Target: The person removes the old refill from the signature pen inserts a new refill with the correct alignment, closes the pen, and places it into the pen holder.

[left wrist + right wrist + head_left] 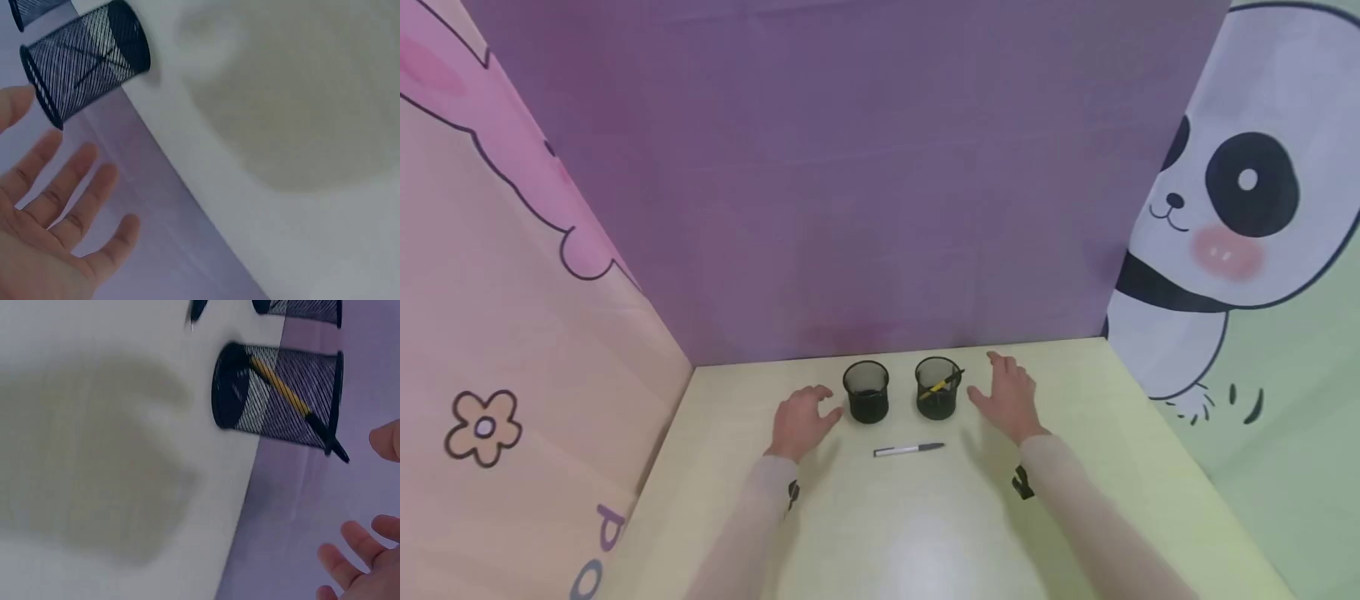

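Beside two cups [869, 407] [936, 407] near the table's [850, 517] far edge, left hand [801, 422] and right hand [1010, 402] are being held wide, empty; grasping is seemingly being prepared, requiring closer fingers.

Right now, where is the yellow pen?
In the head view, the yellow pen leans in the right mesh cup, just left of the right hand.

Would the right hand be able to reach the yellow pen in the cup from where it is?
Probably yes: the right hand is open beside the mesh cup, the yellow pen pokes out on that side, and nothing visible stands between them.
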